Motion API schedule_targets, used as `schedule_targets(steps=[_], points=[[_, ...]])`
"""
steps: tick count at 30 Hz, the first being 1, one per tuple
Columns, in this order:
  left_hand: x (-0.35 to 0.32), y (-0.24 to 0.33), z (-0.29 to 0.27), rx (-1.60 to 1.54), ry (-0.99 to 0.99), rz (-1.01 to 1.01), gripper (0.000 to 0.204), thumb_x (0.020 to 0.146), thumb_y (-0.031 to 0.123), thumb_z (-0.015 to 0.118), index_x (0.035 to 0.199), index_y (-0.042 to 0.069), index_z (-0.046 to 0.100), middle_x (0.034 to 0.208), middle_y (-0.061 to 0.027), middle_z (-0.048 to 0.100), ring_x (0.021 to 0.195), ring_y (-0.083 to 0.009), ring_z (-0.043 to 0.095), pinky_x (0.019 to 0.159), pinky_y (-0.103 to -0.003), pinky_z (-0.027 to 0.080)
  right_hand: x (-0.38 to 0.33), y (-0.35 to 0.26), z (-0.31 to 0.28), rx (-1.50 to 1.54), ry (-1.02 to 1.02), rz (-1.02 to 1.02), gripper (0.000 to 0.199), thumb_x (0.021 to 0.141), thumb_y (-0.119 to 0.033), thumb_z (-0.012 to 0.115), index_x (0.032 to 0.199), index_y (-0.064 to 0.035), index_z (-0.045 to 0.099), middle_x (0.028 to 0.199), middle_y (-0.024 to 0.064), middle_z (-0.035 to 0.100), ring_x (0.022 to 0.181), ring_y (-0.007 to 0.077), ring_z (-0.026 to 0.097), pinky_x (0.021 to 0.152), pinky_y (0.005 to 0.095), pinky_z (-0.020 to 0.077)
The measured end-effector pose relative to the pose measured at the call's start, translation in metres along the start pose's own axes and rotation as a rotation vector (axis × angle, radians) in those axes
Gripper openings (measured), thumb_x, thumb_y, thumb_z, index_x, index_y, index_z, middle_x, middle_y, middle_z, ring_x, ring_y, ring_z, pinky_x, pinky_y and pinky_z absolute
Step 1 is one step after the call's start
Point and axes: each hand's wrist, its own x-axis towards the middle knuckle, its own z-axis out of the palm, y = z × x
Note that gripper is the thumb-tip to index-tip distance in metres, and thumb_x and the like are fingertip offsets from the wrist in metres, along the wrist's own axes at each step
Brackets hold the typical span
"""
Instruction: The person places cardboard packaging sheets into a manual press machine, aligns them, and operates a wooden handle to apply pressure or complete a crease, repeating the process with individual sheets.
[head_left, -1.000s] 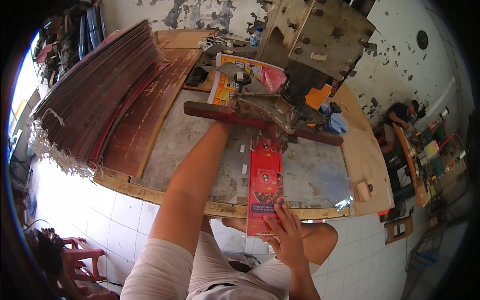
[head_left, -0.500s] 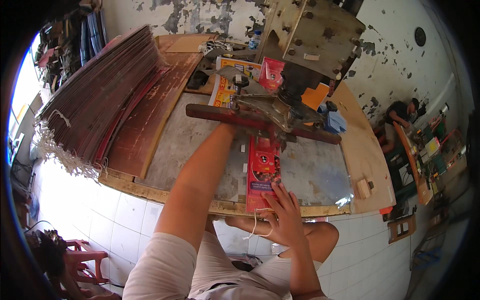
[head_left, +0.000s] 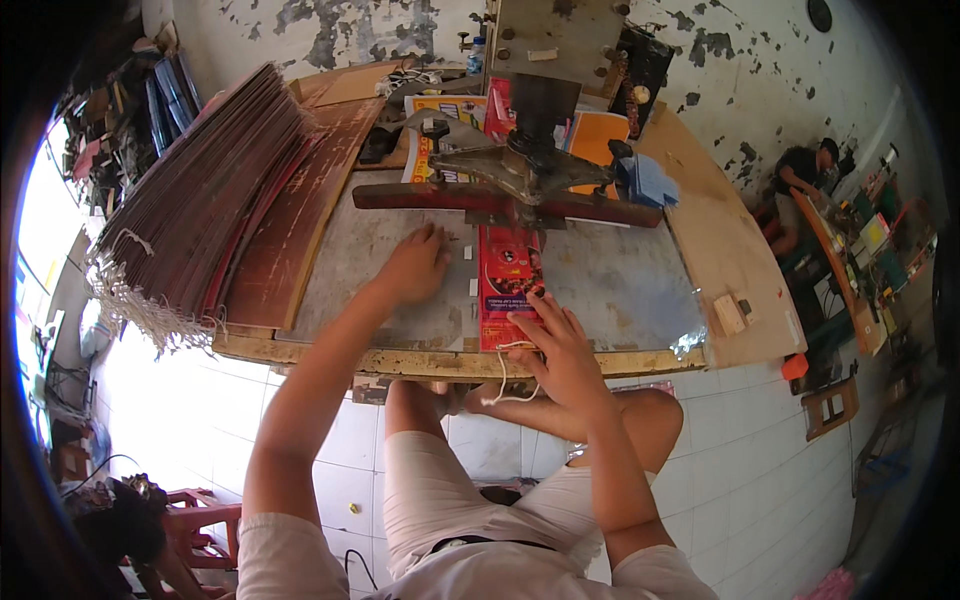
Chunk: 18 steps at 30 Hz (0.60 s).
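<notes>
A narrow red printed paper bag (head_left: 508,270) lies lengthwise on the grey metal plate of the worktable (head_left: 390,325). White cord handles (head_left: 505,388) hang from its near end over the table edge. Its far end runs beneath the dark red crossbar (head_left: 410,197) of a press. My right hand (head_left: 562,350) rests on the near right part of the bag, fingers stretched out flat. Left of the bag, my left hand (head_left: 415,268) is over the bare plate, slightly blurred, its fingers loosely bent and apart, with nothing visible in it.
A tall leaning stack of dark red flat bags (head_left: 205,195) with white cords fills the table's left side. The heavy press column (head_left: 545,60) rises behind the crossbar. Blue sheets (head_left: 652,182) and a small wooden block (head_left: 730,313) sit to the right. Another person (head_left: 795,180) works farther off.
My left hand has come out from under the crossbar, back toward me and to the left. My right hand stays on the bag. The whole view has shifted with my head.
</notes>
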Motion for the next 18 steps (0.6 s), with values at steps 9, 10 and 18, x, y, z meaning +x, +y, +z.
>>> schedule_targets(steps=[9,10,18], points=[[-0.123,0.097,-0.015,-0.170,0.182,0.273,0.059,0.103,0.031,0.077,0.154,0.004,0.064,0.164,-0.0204,0.058,0.155,-0.0430,0.051,0.131,-0.057,0.036,0.001,-0.006,0.003,0.027,0.031,-0.012,0.055,0.102,-0.040,0.079,0.151,-0.0155,0.071,0.167,0.0164,0.054,0.159,0.0385,0.047,0.131,0.0569,0.0363],[-0.124,0.098,-0.014,-0.128,0.190,0.288,0.058,0.102,0.031,0.077,0.153,0.005,0.066,0.163,-0.0187,0.059,0.155,-0.0421,0.051,0.131,-0.058,0.036,0.002,-0.005,0.004,0.025,0.042,-0.018,0.054,0.102,-0.038,0.080,0.150,-0.0153,0.072,0.166,0.0163,0.055,0.158,0.0389,0.048,0.130,0.0574,0.0367],[-0.129,0.099,-0.003,-0.030,0.206,0.290,0.052,0.101,0.034,0.079,0.145,0.007,0.074,0.158,-0.0088,0.067,0.153,-0.0350,0.055,0.130,-0.058,0.037,0.000,-0.007,0.000,0.031,0.070,-0.024,0.057,0.094,-0.033,0.087,0.147,-0.0148,0.075,0.163,0.0146,0.058,0.152,0.0417,0.052,0.125,0.0559,0.0441]])
